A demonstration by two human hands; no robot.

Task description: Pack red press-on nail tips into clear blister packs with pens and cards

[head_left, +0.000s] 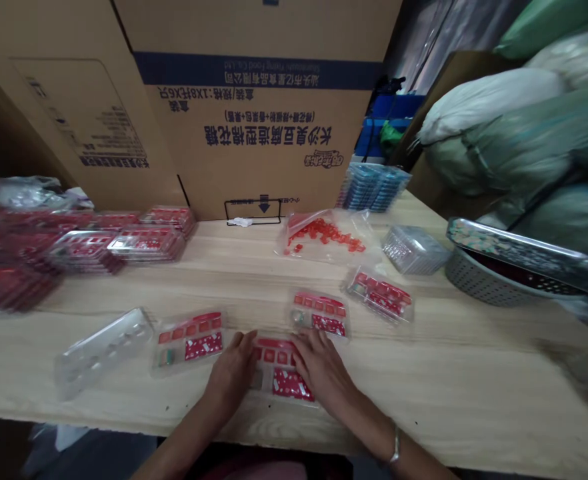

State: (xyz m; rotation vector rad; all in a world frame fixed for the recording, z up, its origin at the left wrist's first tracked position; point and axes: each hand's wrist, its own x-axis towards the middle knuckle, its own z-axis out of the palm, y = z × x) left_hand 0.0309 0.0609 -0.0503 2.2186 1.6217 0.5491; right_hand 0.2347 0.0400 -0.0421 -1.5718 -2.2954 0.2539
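cardboard carton (254, 160), back | white sack (494, 100), back right | grey basket (481, 280), right | crumpled plastic (29, 193), back left

clear tray (268, 381), red squares (269, 355), white-speckled red packet (293, 385), pale wood-grained table (424, 380), navy-banded brown carton (274, 160)

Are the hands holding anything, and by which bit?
The left hand and right hand touch opposite ends of a red-and-clear pack; gripping or just pressing, I can't tell.

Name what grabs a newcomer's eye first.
Likely the big brown cardboard box with upside-down print, at the back of the pale wooden table. Next, the flat clear plastic pack with red contents near the front edge, left grip and right grip on its ends, and stacked red-and-clear plastic packs at left.
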